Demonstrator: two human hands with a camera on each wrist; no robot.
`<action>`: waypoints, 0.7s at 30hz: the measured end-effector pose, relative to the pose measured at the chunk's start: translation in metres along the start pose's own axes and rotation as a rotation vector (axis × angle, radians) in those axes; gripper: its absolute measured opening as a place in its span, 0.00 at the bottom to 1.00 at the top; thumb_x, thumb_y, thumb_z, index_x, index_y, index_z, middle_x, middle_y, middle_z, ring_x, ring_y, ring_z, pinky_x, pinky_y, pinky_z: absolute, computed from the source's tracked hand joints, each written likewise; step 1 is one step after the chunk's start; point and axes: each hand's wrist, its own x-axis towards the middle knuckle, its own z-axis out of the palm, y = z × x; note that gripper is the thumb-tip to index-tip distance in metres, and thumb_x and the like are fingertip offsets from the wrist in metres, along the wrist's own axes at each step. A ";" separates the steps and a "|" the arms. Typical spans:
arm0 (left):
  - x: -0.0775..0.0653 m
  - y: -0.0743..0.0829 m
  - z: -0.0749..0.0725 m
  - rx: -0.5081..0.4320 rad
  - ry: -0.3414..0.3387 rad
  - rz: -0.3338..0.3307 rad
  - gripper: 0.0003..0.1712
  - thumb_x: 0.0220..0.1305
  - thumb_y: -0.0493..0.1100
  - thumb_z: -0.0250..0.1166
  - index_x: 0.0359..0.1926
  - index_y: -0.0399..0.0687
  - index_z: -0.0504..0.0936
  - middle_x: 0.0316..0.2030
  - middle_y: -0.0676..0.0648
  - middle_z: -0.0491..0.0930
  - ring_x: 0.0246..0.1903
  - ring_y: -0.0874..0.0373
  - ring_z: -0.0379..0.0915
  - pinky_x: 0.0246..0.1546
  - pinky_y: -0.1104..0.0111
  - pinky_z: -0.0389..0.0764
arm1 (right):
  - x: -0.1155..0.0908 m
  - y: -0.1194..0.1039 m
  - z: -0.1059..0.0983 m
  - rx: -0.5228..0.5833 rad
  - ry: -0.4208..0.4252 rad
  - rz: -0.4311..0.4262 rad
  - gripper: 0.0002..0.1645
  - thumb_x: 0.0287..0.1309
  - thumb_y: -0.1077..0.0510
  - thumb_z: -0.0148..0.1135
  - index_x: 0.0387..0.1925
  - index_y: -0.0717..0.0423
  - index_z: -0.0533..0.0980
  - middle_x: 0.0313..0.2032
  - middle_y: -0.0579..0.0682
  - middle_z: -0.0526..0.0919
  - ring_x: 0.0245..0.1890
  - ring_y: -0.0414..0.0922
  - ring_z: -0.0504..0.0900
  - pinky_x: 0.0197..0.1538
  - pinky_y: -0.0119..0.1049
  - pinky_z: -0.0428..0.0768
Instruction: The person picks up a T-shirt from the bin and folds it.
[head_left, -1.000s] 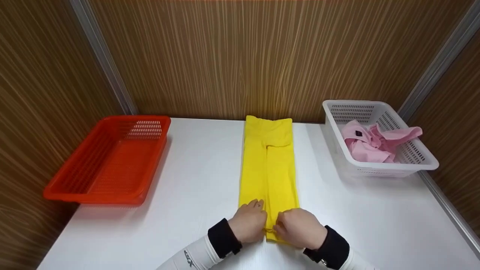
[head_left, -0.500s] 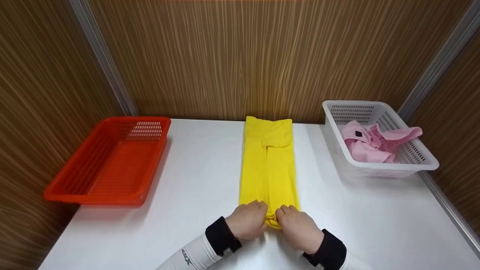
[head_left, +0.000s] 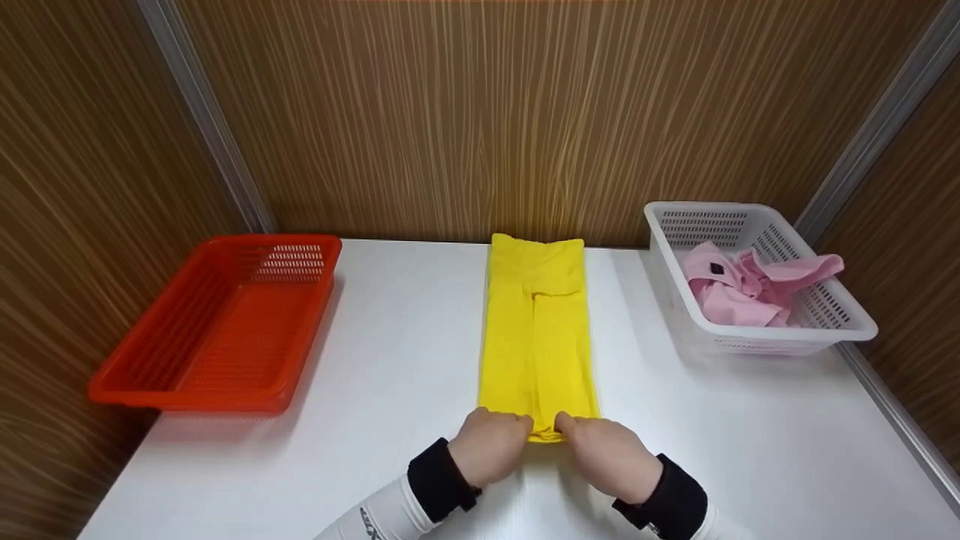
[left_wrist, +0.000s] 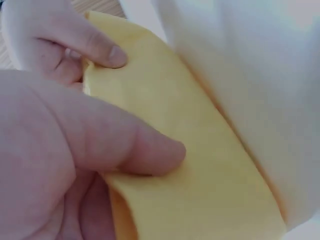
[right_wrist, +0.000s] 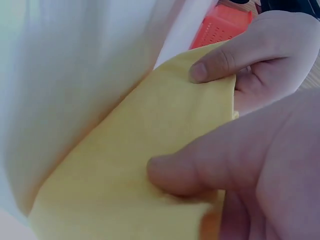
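A folded yellow garment point(head_left: 534, 337) lies lengthwise on the white table, its far end close to the back wall. My left hand point(head_left: 492, 444) pinches the left side of its near edge. At the right side of that edge, my right hand point(head_left: 609, 454) pinches the cloth too. In the left wrist view the left thumb point(left_wrist: 150, 150) presses on top of the yellow cloth point(left_wrist: 200, 175), with the fingers underneath. The right wrist view has the right thumb point(right_wrist: 190, 172) lying on the cloth the same way. The garment's exact kind is unclear from its folds.
A red plastic basket point(head_left: 292, 360) stands on the left of the white table point(head_left: 405, 337). On the right is a white basket point(head_left: 787, 334) holding a crumpled pink garment point(head_left: 739, 289). Wood-patterned panels point(head_left: 450, 120) enclose the back and sides.
Both hands have taken hold of the garment's near end. That end has drawn back away from me, from below the hands to level with the fingers, and is turned up there.
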 end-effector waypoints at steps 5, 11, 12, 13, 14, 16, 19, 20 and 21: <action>-0.001 0.000 -0.004 -0.038 -0.010 0.019 0.10 0.64 0.37 0.67 0.42 0.57 0.85 0.33 0.55 0.87 0.32 0.62 0.81 0.28 0.67 0.73 | -0.001 0.002 -0.005 0.030 -0.065 0.004 0.14 0.51 0.73 0.65 0.32 0.54 0.73 0.18 0.47 0.75 0.17 0.47 0.75 0.22 0.38 0.73; -0.005 0.001 -0.007 -0.069 -0.038 0.082 0.17 0.63 0.37 0.67 0.45 0.67 0.88 0.31 0.58 0.86 0.27 0.65 0.76 0.26 0.68 0.73 | -0.004 0.000 -0.010 0.096 -0.149 -0.034 0.11 0.54 0.70 0.67 0.32 0.50 0.80 0.22 0.47 0.82 0.20 0.44 0.77 0.26 0.38 0.75; -0.007 0.001 -0.008 -0.075 -0.044 0.099 0.17 0.64 0.37 0.67 0.46 0.68 0.88 0.29 0.59 0.86 0.27 0.65 0.74 0.26 0.69 0.72 | -0.004 0.000 -0.012 0.113 -0.166 -0.045 0.11 0.54 0.69 0.67 0.32 0.50 0.81 0.22 0.46 0.82 0.20 0.44 0.76 0.25 0.37 0.74; -0.008 0.001 -0.009 -0.094 -0.050 0.114 0.15 0.65 0.38 0.67 0.46 0.67 0.88 0.28 0.58 0.84 0.26 0.65 0.72 0.27 0.71 0.71 | -0.005 -0.001 -0.015 0.132 -0.185 -0.057 0.10 0.55 0.69 0.67 0.31 0.49 0.81 0.22 0.46 0.81 0.20 0.42 0.75 0.25 0.36 0.73; -0.009 0.001 -0.010 -0.160 -0.067 0.104 0.12 0.66 0.40 0.66 0.45 0.65 0.88 0.27 0.57 0.82 0.27 0.65 0.70 0.28 0.72 0.70 | -0.006 -0.001 -0.017 0.153 -0.205 -0.067 0.11 0.55 0.69 0.67 0.30 0.49 0.81 0.21 0.45 0.80 0.19 0.41 0.73 0.25 0.35 0.72; -0.011 0.001 -0.012 -0.217 -0.082 0.119 0.11 0.68 0.42 0.65 0.45 0.64 0.88 0.27 0.57 0.81 0.28 0.65 0.69 0.32 0.74 0.68 | -0.006 0.000 -0.021 0.196 -0.238 -0.086 0.12 0.55 0.69 0.67 0.29 0.47 0.81 0.20 0.42 0.77 0.19 0.39 0.69 0.25 0.33 0.69; -0.011 0.001 -0.014 -0.300 -0.110 0.114 0.10 0.70 0.44 0.64 0.46 0.63 0.89 0.28 0.56 0.80 0.30 0.65 0.67 0.36 0.76 0.65 | -0.006 0.002 -0.024 0.247 -0.264 -0.110 0.14 0.54 0.70 0.65 0.27 0.46 0.79 0.19 0.41 0.73 0.20 0.37 0.65 0.26 0.31 0.67; -0.011 0.000 -0.015 -0.308 -0.115 0.113 0.11 0.71 0.44 0.63 0.47 0.63 0.89 0.28 0.56 0.80 0.30 0.65 0.68 0.36 0.76 0.65 | -0.006 0.003 -0.025 0.256 -0.265 -0.116 0.14 0.54 0.70 0.64 0.27 0.46 0.78 0.19 0.40 0.72 0.20 0.37 0.65 0.27 0.30 0.67; -0.010 0.000 -0.015 -0.267 -0.111 0.138 0.13 0.71 0.42 0.63 0.48 0.65 0.89 0.29 0.58 0.81 0.30 0.65 0.68 0.36 0.77 0.66 | -0.006 0.004 -0.025 0.265 -0.264 -0.122 0.14 0.54 0.70 0.64 0.27 0.46 0.78 0.19 0.40 0.72 0.20 0.37 0.65 0.27 0.30 0.67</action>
